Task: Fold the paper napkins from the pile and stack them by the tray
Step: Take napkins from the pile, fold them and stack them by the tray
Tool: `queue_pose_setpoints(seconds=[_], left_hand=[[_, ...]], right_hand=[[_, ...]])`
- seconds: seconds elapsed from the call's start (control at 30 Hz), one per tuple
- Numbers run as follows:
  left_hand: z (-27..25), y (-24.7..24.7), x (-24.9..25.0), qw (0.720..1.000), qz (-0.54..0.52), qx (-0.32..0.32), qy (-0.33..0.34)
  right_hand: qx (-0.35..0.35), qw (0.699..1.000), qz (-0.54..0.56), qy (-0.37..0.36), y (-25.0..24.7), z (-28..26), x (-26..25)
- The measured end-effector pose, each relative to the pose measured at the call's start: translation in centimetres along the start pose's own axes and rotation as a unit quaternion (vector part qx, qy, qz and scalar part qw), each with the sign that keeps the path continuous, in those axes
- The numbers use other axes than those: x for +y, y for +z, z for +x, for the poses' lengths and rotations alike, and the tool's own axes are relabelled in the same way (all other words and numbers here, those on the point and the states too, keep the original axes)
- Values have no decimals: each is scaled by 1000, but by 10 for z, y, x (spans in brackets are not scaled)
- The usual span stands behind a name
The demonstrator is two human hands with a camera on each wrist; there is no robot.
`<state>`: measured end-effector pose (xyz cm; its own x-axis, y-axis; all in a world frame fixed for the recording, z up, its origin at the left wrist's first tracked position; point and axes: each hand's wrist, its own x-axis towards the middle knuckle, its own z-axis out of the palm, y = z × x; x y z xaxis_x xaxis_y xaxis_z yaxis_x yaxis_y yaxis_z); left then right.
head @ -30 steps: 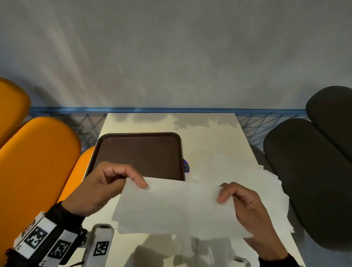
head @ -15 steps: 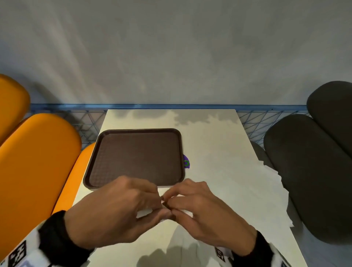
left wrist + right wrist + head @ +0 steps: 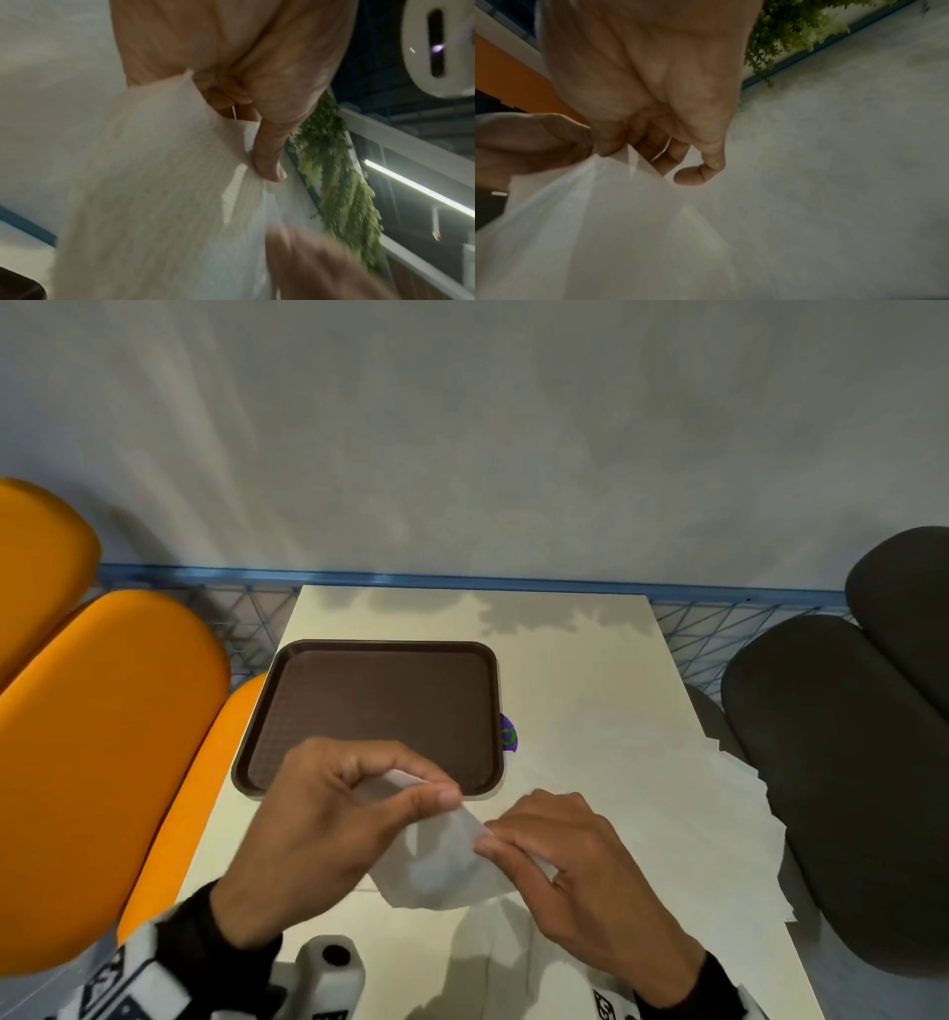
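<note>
A white paper napkin hangs doubled over between both hands, above the table's near half. My left hand pinches its upper corner between thumb and curled fingers; in the left wrist view the napkin drapes down from that hand. My right hand pinches the napkin's right edge; the right wrist view shows the sheet held under the curled fingers. The brown tray lies just beyond my left hand. The pile of napkins spreads along the table's right edge.
The cream table ends at a grey wall with a blue rail. Orange seats stand to the left, dark seats to the right. A small purple and green object peeks out at the tray's right rim.
The napkin was held spread wide a second ago; the hands then met, doubling it over. Now they have drawn slightly apart, each still pinching the folded sheet.
</note>
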<state>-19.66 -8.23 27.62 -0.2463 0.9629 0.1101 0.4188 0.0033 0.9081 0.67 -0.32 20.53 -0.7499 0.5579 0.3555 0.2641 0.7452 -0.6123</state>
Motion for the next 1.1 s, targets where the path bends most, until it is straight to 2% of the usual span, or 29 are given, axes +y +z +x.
queue_pose_setpoints(seconds=[0.13, 0.23, 0.3, 0.37, 0.43, 0.47, 0.53, 0.57, 0.6, 0.63, 0.67, 0.73, 0.77, 0.8, 0.87, 0.97, 1.03, 1.1], left_hand=[[-2, -24, -6, 999, -13, 35, -33], [-12, -21, -16, 998, 33, 10, -44], [-21, -6, -22, 997, 65, -30, -35], [-28, 7, -29, 993, 74, -82, -37], [-35, 10, -37, 992, 71, -99, -28], [-37, 5, -40, 994, 65, -81, -35], [-39, -13, -50, 996, 8, 9, -89], [-40, -24, -58, 990, -34, 60, -123], [-42, -35, -66, 983, -66, 78, -152], [-44, -44, -77, 981, -71, 45, -175], [-45, -47, -84, 978, -46, -32, -203], [-47, -44, -107, 953, 18, -181, -244], [-47, -39, -119, 947, 20, -206, -246], [-46, -36, -131, 950, 4, -192, -246], [-43, -39, -155, 958, -52, -116, -255], [-39, -56, -197, 936, -142, 0, -321], [-39, -63, -231, 922, -131, 47, -362], [-37, -66, -266, 906, -105, 68, -405]], right_hand=[[-93, 988, -59, 112, 0, -48, 47], [-81, 979, -104, 155, -9, -52, 51], [-88, 983, -83, 136, -4, -38, 31], [-152, 981, -42, 110, 11, -20, 9], [-179, 983, 5, 48, 32, -13, 1], [-182, 982, 24, 42, 40, -11, -1], [-206, 975, 50, 69, 50, -10, 6], [-215, 973, 56, 71, 53, -8, 10], [-222, 971, 56, 67, 56, -5, 12], [-230, 969, 61, 68, 59, -1, 12], [-241, 966, 66, 70, 61, 4, 12], [-265, 958, 78, 76, 76, 19, 9], [-275, 954, 86, 88, 84, 27, 8], [-282, 948, 100, 111, 92, 34, 10], [-289, 928, 132, 196, 109, 41, 18], [-256, 877, 200, 355, 136, 38, 39], [-185, 815, 289, 467, 160, 33, 49], [-113, 724, 386, 561, 190, 34, 51]])
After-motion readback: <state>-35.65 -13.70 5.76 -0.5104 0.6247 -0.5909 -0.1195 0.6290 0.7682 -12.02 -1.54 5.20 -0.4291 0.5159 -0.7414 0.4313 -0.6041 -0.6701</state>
